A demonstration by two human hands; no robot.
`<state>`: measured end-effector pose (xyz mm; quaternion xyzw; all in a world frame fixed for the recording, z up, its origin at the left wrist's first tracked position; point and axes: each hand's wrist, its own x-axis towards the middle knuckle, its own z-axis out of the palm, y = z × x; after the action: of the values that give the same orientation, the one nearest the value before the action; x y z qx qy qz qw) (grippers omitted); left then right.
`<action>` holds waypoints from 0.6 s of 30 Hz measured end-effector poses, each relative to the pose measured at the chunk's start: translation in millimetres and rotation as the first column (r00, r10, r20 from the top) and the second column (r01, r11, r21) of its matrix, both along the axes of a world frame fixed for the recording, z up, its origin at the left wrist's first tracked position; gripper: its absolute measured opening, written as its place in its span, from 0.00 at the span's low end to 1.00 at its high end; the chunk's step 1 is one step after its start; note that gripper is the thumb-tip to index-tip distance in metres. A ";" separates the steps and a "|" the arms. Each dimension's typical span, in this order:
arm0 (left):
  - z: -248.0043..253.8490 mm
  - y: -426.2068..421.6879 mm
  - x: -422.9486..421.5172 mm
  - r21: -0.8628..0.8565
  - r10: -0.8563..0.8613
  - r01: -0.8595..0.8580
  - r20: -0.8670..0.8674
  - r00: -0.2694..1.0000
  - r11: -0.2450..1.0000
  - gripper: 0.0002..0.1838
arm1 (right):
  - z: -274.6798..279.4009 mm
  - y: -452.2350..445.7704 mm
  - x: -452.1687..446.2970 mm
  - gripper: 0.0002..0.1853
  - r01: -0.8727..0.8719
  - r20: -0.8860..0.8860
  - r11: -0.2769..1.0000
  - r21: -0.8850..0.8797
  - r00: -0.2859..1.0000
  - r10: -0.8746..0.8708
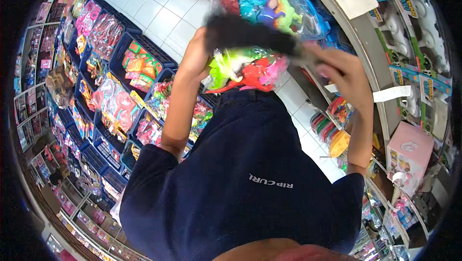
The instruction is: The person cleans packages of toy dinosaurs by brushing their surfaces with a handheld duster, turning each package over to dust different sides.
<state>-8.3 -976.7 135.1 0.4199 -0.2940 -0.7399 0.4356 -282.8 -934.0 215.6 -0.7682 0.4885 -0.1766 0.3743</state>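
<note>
My right hand is closed around the end of a dark, fuzzy-looking duster, smeared by motion. The duster lies across a clear plastic bag of toy dinosaurs, held up in front of my waist. Lime, red and pink figures show below the duster; teal, purple and yellow-green toy animals in clear wrap show above it. At the bag's left side is my left hand, closed on its edge, with the fingertips hidden behind the duster and bag.
Dark blue crates full of packaged toys line the left side. On the right, a shelf holds boxed cow toys and a pink box. A white paper strip sticks out near my right wrist. White floor tiles run between.
</note>
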 end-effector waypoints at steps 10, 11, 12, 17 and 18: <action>1.2 -4.1 -6.4 0.051 0.099 -0.098 -0.011 0.995 0.994 0.21 | -4.4 6.4 0.0 0.20 0.083 0.074 0.996 0.013 0.994 -0.084; 2.8 -2.5 -8.9 0.051 0.100 -0.099 -0.011 0.995 0.994 0.21 | -8.4 7.1 -3.1 0.20 0.026 0.050 1.000 -0.001 0.998 -0.026; 5.5 0.0 -7.4 0.126 0.075 -0.090 0.119 0.990 0.988 0.21 | -9.0 7.6 -1.2 0.20 0.013 0.064 1.000 -0.006 0.998 -0.012; 1.2 -3.9 6.9 0.105 -0.148 0.162 -0.132 0.980 0.981 0.21 | -14.3 11.7 4.0 0.20 -0.129 0.035 0.990 0.051 0.991 0.128; -5.3 8.8 -0.3 -0.045 0.101 -0.106 -0.096 0.990 0.993 0.21 | -17.6 9.7 5.0 0.20 -0.033 0.070 0.999 -0.032 0.997 0.035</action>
<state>-8.6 -968.0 129.8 0.3887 -0.2696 -0.7276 0.4969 -277.8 -924.3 198.0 -0.7753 0.4591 -0.2048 0.3824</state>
